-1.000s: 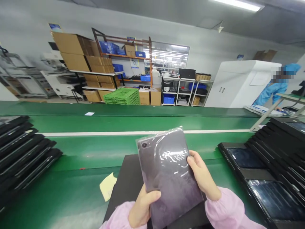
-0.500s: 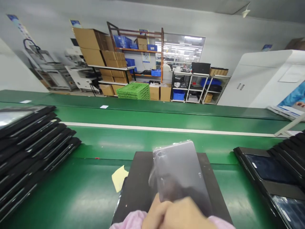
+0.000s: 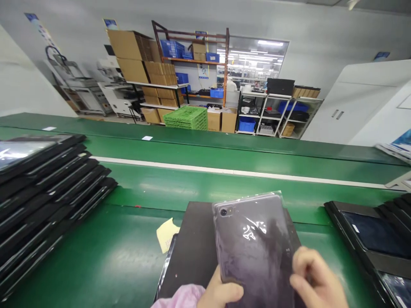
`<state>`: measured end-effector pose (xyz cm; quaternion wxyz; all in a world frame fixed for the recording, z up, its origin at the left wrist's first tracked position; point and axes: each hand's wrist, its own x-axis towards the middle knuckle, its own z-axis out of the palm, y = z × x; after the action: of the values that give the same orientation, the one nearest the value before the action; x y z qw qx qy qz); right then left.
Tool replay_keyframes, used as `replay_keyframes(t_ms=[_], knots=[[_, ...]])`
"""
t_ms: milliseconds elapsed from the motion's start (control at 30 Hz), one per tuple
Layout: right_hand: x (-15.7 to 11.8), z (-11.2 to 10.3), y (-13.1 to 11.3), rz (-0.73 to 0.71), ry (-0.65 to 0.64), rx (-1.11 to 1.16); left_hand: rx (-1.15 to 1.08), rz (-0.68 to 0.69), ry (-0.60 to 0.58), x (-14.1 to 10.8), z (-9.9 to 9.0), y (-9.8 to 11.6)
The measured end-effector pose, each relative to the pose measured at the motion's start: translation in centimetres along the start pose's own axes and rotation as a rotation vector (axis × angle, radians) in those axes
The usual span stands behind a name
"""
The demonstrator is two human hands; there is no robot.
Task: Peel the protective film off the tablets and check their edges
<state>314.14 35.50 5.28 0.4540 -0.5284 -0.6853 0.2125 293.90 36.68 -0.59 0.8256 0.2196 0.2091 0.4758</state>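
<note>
A dark grey tablet (image 3: 253,244) sat in clear plastic film (image 3: 252,231), its camera lens (image 3: 224,211) at the upper left corner, and the film remained around it. It was held tilted over a black mat (image 3: 189,252), though whether its lower edge touched the mat could not be told. The left hand (image 3: 221,291) gripped the lower edge with its thumb on the back, while the right hand (image 3: 316,278) curled its fingers around the right edge, the two hands apart. A pink sleeve (image 3: 180,297) showed below. A yellow note (image 3: 167,234) lay beside the mat on the green workbench (image 3: 192,188), with stacked black trays (image 3: 48,184) to the left and another black tray (image 3: 375,233) to the right, neither in the way.
</note>
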Motion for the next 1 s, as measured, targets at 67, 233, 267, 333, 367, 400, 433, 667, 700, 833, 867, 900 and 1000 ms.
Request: replay_keyframes(t_ms=[67, 233, 267, 333, 367, 400, 433, 667, 700, 833, 867, 900, 1000], knots=[[0.3, -1.2, 1.0, 0.16, 0.092, -0.086, -0.023, -0.013, 0.022, -0.1, 0.4, 0.0], [0.2, -0.3, 1.1, 0.351, -0.124, 0.1, -0.054, 0.023, 0.192, -1.2, 0.3, 0.1], [0.2, 0.0, 0.8, 0.362, -0.143, 0.202, -0.05, 0.025, 0.251, -1.5, 0.2, 0.3], [0.2, 0.0, 0.2, 0.406, -0.169, 0.421, -0.013, 0.007, 0.383, -2.0, -0.1, 1.2], [0.2, -0.3, -0.1, 0.442, -0.183, 0.518, 0.016, -0.012, 0.454, -2.2, -0.3, 1.8], [0.3, -0.9, -0.5, 0.479, -0.186, 0.596, 0.049, -0.027, 0.521, -2.5, -0.4, 2.6], [0.3, -1.8, -0.8, 0.508, -0.171, 0.645, 0.082, -0.031, 0.582, -2.7, -0.5, 3.6], [2.4, -8.0, -5.4, 0.367, 0.112, -0.041, 0.19, 0.12, 0.831, -5.0, -2.0, 9.2], [2.8, -7.6, -6.1, 0.334, 0.082, -0.273, 0.178, 0.123, 0.848, -5.3, -2.3, 9.5], [3.8, -0.8, -7.2, 0.316, -0.261, -0.995, 0.059, 0.031, 0.845, -6.0, -3.6, 9.2], [3.9, 1.3, -6.8, 0.284, -0.364, -1.048, 0.034, -0.004, 0.816, -6.1, -4.0, 9.0], [3.9, 3.2, -6.3, 0.235, -0.443, -1.039, 0.017, -0.035, 0.78, -6.2, -4.3, 8.7], [4.0, 6.3, -4.2, 0.172, -0.476, -0.712, 0.018, -0.082, 0.681, -6.2, -4.8, 8.0]])
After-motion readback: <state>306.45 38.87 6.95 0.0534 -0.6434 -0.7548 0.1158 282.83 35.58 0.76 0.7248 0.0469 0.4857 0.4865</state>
